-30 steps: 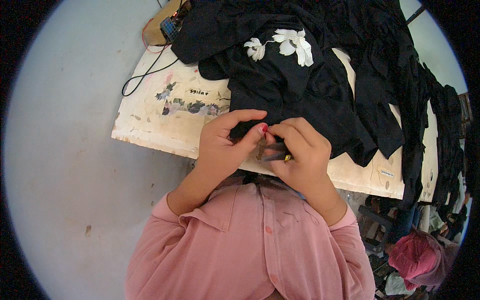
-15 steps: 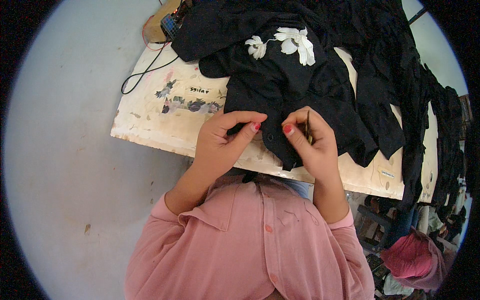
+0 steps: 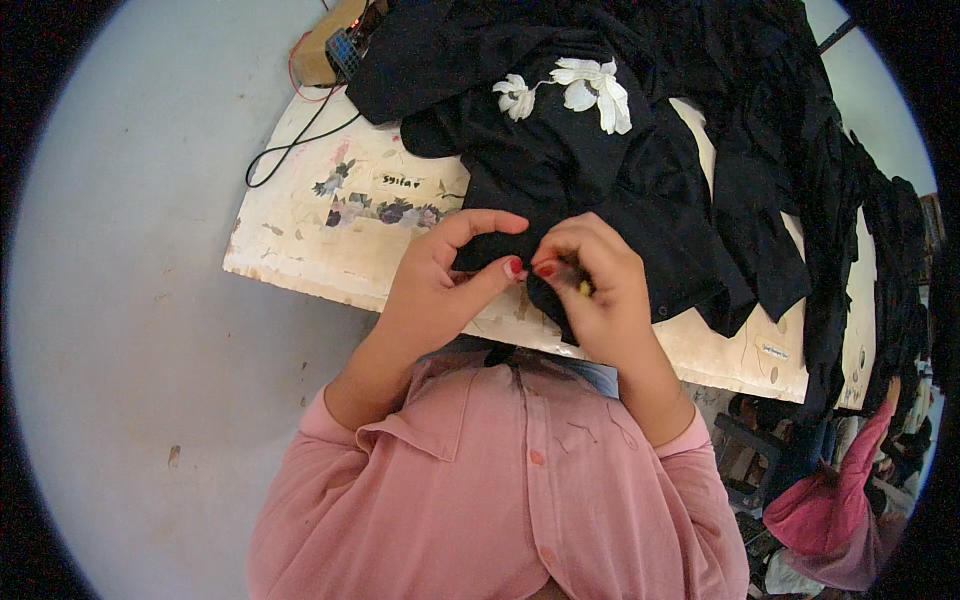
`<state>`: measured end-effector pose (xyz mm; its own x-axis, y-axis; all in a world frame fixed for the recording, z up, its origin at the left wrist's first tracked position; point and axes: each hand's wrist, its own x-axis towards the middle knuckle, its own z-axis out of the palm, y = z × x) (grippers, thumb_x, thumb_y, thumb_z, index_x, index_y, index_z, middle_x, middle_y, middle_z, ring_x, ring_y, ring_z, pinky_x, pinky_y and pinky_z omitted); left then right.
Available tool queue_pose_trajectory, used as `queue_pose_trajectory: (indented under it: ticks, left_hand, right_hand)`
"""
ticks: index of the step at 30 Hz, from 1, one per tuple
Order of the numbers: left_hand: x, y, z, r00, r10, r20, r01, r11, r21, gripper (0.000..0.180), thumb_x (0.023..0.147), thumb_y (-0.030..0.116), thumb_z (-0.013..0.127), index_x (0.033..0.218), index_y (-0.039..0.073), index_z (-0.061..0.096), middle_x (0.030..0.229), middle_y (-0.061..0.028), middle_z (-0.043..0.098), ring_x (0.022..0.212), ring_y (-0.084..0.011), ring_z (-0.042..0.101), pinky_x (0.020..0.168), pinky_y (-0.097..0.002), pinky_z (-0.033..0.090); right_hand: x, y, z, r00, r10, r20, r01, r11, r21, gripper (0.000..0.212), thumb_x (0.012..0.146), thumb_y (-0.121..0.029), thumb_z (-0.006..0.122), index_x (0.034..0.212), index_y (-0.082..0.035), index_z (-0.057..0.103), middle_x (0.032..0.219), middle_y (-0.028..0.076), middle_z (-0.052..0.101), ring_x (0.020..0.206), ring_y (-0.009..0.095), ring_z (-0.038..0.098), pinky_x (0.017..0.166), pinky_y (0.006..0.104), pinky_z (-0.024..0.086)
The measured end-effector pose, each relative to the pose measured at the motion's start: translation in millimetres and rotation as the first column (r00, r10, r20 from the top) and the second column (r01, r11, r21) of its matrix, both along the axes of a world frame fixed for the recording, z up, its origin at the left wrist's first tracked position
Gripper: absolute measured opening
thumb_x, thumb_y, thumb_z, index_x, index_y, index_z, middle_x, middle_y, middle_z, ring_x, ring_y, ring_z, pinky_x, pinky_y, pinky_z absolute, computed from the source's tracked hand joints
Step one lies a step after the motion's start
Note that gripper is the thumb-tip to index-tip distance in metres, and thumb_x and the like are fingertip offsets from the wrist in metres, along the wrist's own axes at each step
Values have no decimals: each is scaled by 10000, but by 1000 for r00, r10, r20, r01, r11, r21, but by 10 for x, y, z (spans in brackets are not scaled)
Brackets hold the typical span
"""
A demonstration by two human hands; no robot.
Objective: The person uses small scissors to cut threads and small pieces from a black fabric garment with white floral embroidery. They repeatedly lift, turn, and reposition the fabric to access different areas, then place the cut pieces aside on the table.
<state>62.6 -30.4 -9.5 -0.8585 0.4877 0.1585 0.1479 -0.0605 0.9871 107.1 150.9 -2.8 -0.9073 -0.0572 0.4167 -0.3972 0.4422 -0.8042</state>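
A black garment (image 3: 600, 170) with white flower appliqués (image 3: 592, 92) lies on the table, its lower part between my hands. My left hand (image 3: 425, 280) is at its left edge, index finger and thumb spread in a C shape; its other fingers are mostly hidden. My right hand (image 3: 600, 285) is closed, thumb and index finger pinched close to my left thumb tip. Whatever is in that pinch is too small to make out. Within the right palm sits a small dark tool with a yellow part (image 3: 585, 288), apparently thread snips, mostly covered by the fingers. A small round button (image 3: 662, 311) shows on the cloth.
The pale worn tabletop (image 3: 310, 255) has floral stickers and ends just before my body. More black cloth (image 3: 760, 110) heaps along the far and right side. A black cable (image 3: 270, 165) loops near a wooden block (image 3: 322, 50). Another person in pink (image 3: 820, 505) is at lower right.
My right hand has moved left to meet my left thumb. My left index finger and thumb have spread apart. The other person's arm now reaches up.
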Motion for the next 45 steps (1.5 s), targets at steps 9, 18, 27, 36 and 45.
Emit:
queue_pose_trajectory:
  ticks: [9, 18, 27, 36, 45]
  left_hand:
    - [-10, 11, 4, 989, -26, 142, 12, 995, 99, 238, 819, 6, 660, 1053, 16, 620, 1033, -23, 605, 901, -57, 572, 737, -178, 481]
    - [-17, 21, 41, 963, -78, 258, 41, 989, 145, 303, 790, -25, 679, 1075, 16, 586, 1070, -33, 581, 917, -66, 573, 779, -192, 502]
    - [-4, 11, 13, 971, -97, 218, 68, 988, 138, 333, 788, -57, 646, 1100, 8, 551, 1104, -42, 555, 969, -83, 566, 829, -204, 507]
    - [-5, 28, 1, 970, -103, 222, 72, 987, 143, 337, 796, -57, 630, 1115, 15, 545, 1124, -41, 547, 986, -86, 556, 834, -216, 511]
    - [-31, 96, -130, 970, -61, 234, 20, 985, 172, 327, 812, -16, 641, 1133, 36, 600, 1050, -11, 602, 885, -52, 560, 746, -199, 490]
  right_hand:
    - [106, 208, -33, 994, -76, 74, 76, 997, -9, 292, 876, -111, 607, 1138, -5, 531, 1083, 139, 475, 966, 242, 509, 867, 291, 412]
    - [184, 299, -25, 988, -77, -133, 101, 979, 179, 330, 795, -58, 669, 1124, -80, 660, 965, 114, 616, 742, 226, 625, 636, 288, 499]
    - [119, 226, 23, 986, 5, -165, 26, 982, 186, 318, 748, -62, 689, 1065, -78, 679, 907, 93, 627, 705, 224, 620, 606, 298, 498]
    - [70, 242, -24, 973, -44, -226, 83, 983, 165, 303, 759, -82, 697, 1059, -62, 658, 904, 106, 615, 745, 243, 609, 643, 307, 492]
    - [72, 66, -29, 973, -79, -217, 101, 991, 93, 215, 701, -64, 741, 880, -36, 623, 824, 108, 594, 714, 260, 594, 621, 309, 472]
